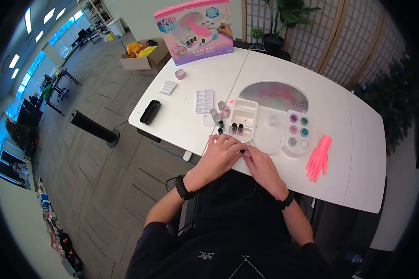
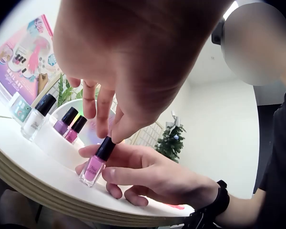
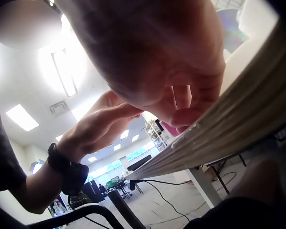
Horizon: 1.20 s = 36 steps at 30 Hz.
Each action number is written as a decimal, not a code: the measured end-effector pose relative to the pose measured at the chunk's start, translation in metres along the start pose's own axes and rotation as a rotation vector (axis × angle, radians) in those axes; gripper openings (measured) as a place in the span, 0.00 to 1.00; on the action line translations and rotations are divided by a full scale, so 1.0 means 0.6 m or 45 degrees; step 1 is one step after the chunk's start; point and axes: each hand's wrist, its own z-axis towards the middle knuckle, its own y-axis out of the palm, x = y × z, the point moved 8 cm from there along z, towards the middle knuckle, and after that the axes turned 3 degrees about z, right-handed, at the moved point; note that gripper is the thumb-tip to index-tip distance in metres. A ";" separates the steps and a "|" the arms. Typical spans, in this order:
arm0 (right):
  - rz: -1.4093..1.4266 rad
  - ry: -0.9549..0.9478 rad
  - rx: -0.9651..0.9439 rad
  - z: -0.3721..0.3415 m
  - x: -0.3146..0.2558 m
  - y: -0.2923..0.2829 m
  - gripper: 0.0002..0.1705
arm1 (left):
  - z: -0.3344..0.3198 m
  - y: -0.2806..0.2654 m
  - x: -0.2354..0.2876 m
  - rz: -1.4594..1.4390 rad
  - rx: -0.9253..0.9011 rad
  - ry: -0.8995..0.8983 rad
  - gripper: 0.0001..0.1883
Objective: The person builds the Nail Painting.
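Observation:
Both hands meet at the table's front edge around a small pink nail polish bottle (image 2: 92,171) with a black cap (image 2: 105,149). From above, my left hand (image 1: 222,152) pinches that cap between thumb and fingers. The right hand (image 1: 264,168) grips the glass body from the side, thumb against it. Just beyond the hands, a purple polish bottle (image 2: 65,122) and a magenta one (image 2: 75,131) stand in the white compartment tray (image 1: 255,108). A clear-looking bottle (image 2: 36,118) is left of the tray. In the right wrist view the hands hide the bottle.
Right of the tray stand a pot holder (image 1: 289,148) with colored pots and a pink model hand (image 1: 317,160). Further left are small jars (image 1: 213,112), a white mold tray (image 1: 204,101), a black case (image 1: 150,112) and the nail art box (image 1: 195,32).

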 end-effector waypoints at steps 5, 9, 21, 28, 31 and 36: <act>0.137 0.107 0.041 -0.019 0.025 -0.004 0.22 | 0.005 -0.006 0.001 0.118 0.063 -0.005 0.15; 0.192 0.139 0.056 -0.030 0.042 -0.005 0.21 | 0.005 -0.008 -0.004 0.177 0.099 -0.028 0.15; 0.215 0.082 0.135 -0.040 0.046 -0.004 0.19 | 0.015 -0.059 -0.101 -0.071 0.001 -0.262 0.16; 0.209 0.081 0.143 -0.041 0.050 -0.003 0.18 | 0.024 -0.043 -0.122 -0.260 -0.078 -0.283 0.12; 0.224 0.087 0.139 -0.041 0.051 -0.002 0.19 | 0.025 -0.036 -0.133 -0.338 -0.094 -0.289 0.11; 0.211 0.064 0.151 -0.041 0.054 -0.002 0.19 | 0.021 -0.041 -0.143 -0.393 -0.150 -0.379 0.11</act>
